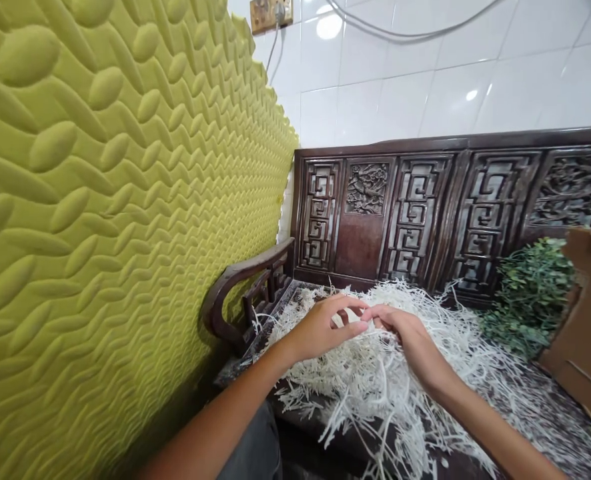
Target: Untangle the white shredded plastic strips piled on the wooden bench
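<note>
White branching strands (pixel 345 380) lie in a large loose heap on the seat of a dark carved wooden bench (pixel 363 243). Over the upper middle of this heap, my left hand (pixel 328 327) has its thumb and fingers curved toward each other, with a gap between them. Its fingertips meet those of my right hand (pixel 393 323), whose fingers are pressed together in a pinch. Whatever is between the fingertips is too small to make out against the white strands.
A yellow-green embossed wall covering (pixel 125 200) rises on the left beside the bench's curved armrest (pixel 225 287). At the right are green artificial foliage (pixel 530 293) and a cardboard box (pixel 588 320). A socket (pixel 270 15) and a cable (pixel 405 35) are on the tiled wall.
</note>
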The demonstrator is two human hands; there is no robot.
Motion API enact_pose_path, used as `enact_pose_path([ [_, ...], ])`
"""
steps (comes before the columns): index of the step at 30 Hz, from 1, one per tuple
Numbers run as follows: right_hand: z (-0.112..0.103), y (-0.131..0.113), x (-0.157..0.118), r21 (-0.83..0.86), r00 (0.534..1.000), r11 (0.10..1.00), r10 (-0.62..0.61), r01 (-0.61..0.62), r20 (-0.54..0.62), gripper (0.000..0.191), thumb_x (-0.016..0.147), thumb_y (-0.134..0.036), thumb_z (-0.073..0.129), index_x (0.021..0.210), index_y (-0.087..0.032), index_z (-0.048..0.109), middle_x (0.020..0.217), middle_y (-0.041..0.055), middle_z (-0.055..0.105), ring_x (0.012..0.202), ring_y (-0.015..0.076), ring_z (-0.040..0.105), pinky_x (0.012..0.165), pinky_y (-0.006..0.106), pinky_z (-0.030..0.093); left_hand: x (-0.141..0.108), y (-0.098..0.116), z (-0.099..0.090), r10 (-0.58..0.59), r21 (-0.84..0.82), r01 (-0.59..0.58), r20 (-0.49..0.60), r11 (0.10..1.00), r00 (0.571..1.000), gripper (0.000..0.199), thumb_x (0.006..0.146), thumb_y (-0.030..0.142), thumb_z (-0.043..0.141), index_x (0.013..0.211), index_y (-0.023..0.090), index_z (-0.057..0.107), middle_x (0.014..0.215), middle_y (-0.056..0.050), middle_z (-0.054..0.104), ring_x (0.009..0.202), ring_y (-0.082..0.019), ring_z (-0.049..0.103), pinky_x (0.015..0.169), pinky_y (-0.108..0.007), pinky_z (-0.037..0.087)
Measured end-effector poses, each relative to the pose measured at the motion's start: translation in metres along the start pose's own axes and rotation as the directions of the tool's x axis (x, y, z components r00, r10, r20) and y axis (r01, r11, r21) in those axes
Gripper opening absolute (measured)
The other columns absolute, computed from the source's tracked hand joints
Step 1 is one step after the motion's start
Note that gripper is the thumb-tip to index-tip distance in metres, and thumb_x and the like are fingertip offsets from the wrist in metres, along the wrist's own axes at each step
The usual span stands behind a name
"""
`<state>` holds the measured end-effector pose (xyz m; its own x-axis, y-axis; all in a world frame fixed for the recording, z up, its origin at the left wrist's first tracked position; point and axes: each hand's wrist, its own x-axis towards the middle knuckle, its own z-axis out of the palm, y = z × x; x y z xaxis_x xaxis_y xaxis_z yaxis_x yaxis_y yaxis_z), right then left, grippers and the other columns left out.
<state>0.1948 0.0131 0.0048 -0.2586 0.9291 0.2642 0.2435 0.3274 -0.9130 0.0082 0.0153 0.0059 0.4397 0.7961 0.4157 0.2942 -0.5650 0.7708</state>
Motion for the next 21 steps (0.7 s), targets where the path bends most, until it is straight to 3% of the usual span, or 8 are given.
enact_pose_path([
  [5,0.005,-0.004,-0.003,0.053,0.999,0.998,0.014,-0.015,0.034,0.017,0.084,-0.030,0.039,0.080,-0.022,0.053,0.081,0.0014,0.053,0.084,0.0215,0.047,0.075,0.032,0.034,0.003,-0.010,0.005,-0.087,-0.117,0.095,0.078,0.989,0.993,0.049,0.082,0.044,0.064,0.124,0.020,0.057,0.108,-0.009,0.064,0.090,-0.018,0.059,0.074,-0.028,0.048],
  [9,0.004,0.001,-0.006,0.005,0.995,0.997,0.083,-0.083,0.049,0.010,0.087,-0.034,0.041,0.086,-0.024,0.043,0.072,-0.0023,0.044,0.071,0.0177,0.042,0.064,0.028,0.031,0.005,-0.014,0.005,-0.118,-0.177,0.142,0.138,0.974,0.983,0.040,0.083,0.045,0.062,0.109,0.016,0.065,0.086,-0.005,0.064,0.076,-0.014,0.057,0.068,-0.026,0.046],
  [12,0.005,0.007,-0.007,-0.013,0.990,0.996,0.094,-0.093,0.108,0.013,0.089,-0.037,0.043,0.090,-0.025,0.037,0.063,-0.0061,0.032,0.059,0.0142,0.032,0.057,0.026,0.027,0.005,-0.013,0.001,-0.103,-0.181,0.121,0.104,0.976,0.989,0.035,0.080,0.043,0.065,0.102,0.016,0.066,0.078,-0.002,0.061,0.070,-0.012,0.054,0.068,-0.025,0.044],
  [17,0.008,0.015,-0.005,0.099,0.980,0.993,0.046,-0.066,0.194,0.029,0.085,-0.035,0.055,0.100,-0.025,0.033,0.064,-0.0073,0.042,0.057,0.0120,0.036,0.056,0.024,0.028,0.001,-0.011,-0.005,-0.093,-0.153,0.110,0.117,0.982,0.989,0.035,0.075,0.046,0.070,0.095,0.017,0.063,0.083,-0.002,0.059,0.078,-0.013,0.053,0.065,-0.022,0.041],
  [21,0.008,0.016,-0.003,0.178,0.977,0.983,0.012,-0.051,0.215,0.035,0.084,-0.034,0.060,0.102,-0.026,0.031,0.061,-0.0093,0.043,0.054,0.0103,0.033,0.053,0.022,0.026,-0.001,-0.012,-0.005,-0.098,-0.091,0.112,0.151,0.989,0.984,0.039,0.074,0.050,0.069,0.094,0.017,0.064,0.070,0.003,0.050,0.065,-0.010,0.045,0.057,-0.021,0.034],
])
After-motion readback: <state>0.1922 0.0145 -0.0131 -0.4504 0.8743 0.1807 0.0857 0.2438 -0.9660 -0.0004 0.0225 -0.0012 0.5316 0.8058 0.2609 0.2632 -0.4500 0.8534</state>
